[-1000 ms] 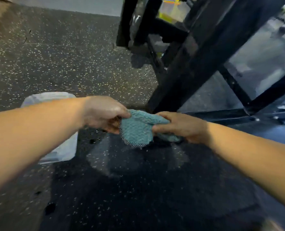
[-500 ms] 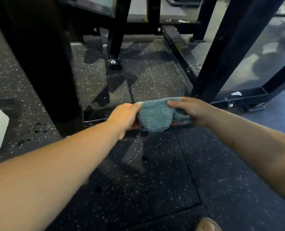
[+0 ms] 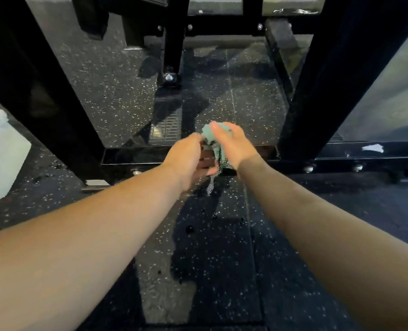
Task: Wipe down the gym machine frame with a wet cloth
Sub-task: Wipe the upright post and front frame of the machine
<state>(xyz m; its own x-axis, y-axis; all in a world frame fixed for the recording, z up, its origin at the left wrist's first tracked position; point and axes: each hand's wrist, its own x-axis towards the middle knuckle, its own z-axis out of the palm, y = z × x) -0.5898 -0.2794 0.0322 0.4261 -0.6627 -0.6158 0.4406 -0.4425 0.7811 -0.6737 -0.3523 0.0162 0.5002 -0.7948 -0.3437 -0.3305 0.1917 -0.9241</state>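
Note:
A teal cloth is bunched up between both hands, just above the low black crossbar of the gym machine frame. My left hand grips the cloth's lower part, and a twisted end hangs below it. My right hand grips the upper part, fingers curled over the top. Thick black uprights of the frame stand at the left and the right. Most of the cloth is hidden by my hands.
A white plastic container stands on the floor at the far left. The speckled black rubber floor shows dark wet drops below my hands. A bolted frame post stands behind the crossbar, and a base rail runs to the right.
The cloth, held spread flat between my hands before, is now bunched and twisted as my hands have come together. The view has shifted to face the frame's crossbar squarely.

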